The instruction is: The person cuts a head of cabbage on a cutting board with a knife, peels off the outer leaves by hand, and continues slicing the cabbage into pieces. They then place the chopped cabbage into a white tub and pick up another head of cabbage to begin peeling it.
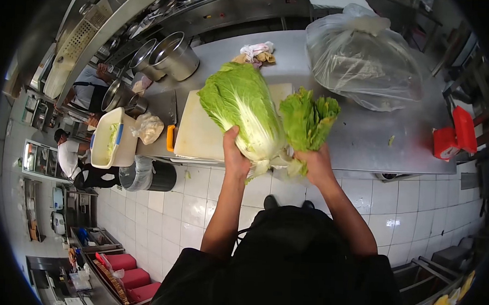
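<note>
My left hand [236, 155] is wrapped round the lower end of a large napa cabbage [249, 109], its thumb on the pale ribs. The cabbage is held above a white cutting board [193, 131]. In my right hand [316, 164] is a bunch of loose green leaves [310, 120], gripped at the base with the tops pointing away from me. Small torn leaf pieces hang between the two hands. A knife [171, 133] with an orange handle lies left of the board, its blade pointing away.
On the steel table [365, 136] sit a big clear plastic bag [363, 59], a red scale [452, 137], crumpled cloths [255, 54] and steel pots [175, 55]. At left are a white tub [114, 138] with shreds and a lined bin [151, 173]. Two people stand farther left.
</note>
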Motion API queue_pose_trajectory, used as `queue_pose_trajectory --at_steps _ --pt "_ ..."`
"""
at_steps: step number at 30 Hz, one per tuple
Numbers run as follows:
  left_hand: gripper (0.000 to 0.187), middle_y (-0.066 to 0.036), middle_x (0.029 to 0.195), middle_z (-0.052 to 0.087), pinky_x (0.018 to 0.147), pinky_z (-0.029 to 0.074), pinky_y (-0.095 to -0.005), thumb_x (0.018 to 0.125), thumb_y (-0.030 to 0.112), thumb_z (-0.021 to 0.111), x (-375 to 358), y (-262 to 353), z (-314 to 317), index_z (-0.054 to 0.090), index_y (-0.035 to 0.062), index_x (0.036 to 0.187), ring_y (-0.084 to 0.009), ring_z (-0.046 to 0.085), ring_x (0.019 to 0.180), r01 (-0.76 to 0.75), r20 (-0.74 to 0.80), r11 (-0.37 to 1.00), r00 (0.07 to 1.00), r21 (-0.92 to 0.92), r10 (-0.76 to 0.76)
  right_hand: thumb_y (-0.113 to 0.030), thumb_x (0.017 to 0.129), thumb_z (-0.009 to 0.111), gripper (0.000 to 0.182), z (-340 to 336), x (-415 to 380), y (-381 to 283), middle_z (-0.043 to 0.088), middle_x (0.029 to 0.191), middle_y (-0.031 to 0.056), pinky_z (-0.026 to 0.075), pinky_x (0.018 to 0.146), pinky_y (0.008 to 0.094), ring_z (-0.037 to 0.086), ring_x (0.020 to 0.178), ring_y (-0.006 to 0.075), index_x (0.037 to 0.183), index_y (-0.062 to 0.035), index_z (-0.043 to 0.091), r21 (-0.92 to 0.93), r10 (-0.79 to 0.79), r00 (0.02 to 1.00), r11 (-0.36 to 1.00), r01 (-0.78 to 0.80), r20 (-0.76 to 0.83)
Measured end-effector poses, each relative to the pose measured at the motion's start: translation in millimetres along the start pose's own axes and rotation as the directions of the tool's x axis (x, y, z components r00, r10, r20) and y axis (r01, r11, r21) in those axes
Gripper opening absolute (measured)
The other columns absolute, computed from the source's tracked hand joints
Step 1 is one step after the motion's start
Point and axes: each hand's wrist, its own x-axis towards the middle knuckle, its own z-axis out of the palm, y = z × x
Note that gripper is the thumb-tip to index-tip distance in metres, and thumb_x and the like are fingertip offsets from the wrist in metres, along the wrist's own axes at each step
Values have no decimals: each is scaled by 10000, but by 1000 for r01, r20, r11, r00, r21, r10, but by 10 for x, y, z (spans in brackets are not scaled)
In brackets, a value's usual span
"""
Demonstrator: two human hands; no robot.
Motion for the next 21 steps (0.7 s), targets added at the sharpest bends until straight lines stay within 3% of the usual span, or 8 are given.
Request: queue_pose_trajectory --at_steps 3,6,10,11,15,17,19,21 --pt "558 -148 1287 576 981 517 -434 912 193 607 195 112 -119 417 8 1403 -289 607 1135 -206 -52 960 974 191 219 94 729 652 348 247 155 -125 672 987 52 506 778 320 645 853 167 1070 21 644 -24 -78 995 997 77 -55" --pt "605 -152 1232 575 914 544 -407 868 132 665 228 242 -20 403 -11 1394 -281 615 1071 -148 -304 951 924 273 231 100 716 654 346 435 299 46 673 975 52 503 774 321 644 840 176 1054 28 652 -153 -135 990 980 126 -50" --pt "654 -163 1215 574 879 542 -384 833 135 718 479 108 -378 409 -27 1386 -266 612 1048 -208 -397 874 827 439 397 82 703 658 356 500 511 443 678 963 57 498 773 305 633 878 154 1051 9 646 -136 -18 995 991 4 -100" --pt "668 -163 1221 574 872 531 -375 823 155 735 496 108 -440 418 -42 1378 -264 609 1046 -176 -437 889 820 422 369 80 700 655 357 486 520 538 674 956 55 497 758 308 632 866 155 1051 13 645 -131 3 992 991 -20 -128" --pt "666 -154 1215 586 886 506 -366 821 181 743 570 145 -620 435 -47 1366 -252 598 1046 -148 -466 893 810 425 356 87 684 629 367 281 404 685 647 899 37 478 675 314 617 798 159 1046 25 641 -213 129 978 963 -163 -164" --pt "660 -150 1227 589 906 496 -358 830 182 736 564 114 -792 436 -47 1372 -248 591 1066 -169 -461 897 810 408 362 98 670 601 358 35 75 645 622 862 31 454 626 312 598 755 156 1016 19 644 -23 114 990 993 -116 -86" --pt "638 -143 1271 586 947 480 -349 871 184 717 561 146 -806 432 -33 1399 -241 580 1118 -195 -373 916 868 352 328 119 673 590 352 -234 -156 496 610 875 35 461 628 309 595 761 162 1004 12 643 -40 123 987 991 -128 -103" --pt "560 -136 1234 608 884 540 -376 910 208 690 578 120 -874 458 1 1377 -245 629 1064 -203 -333 919 887 339 319 139 678 592 368 -437 -235 431 607 897 52 477 646 319 596 770 173 1020 9 628 6 70 983 998 -70 -168"
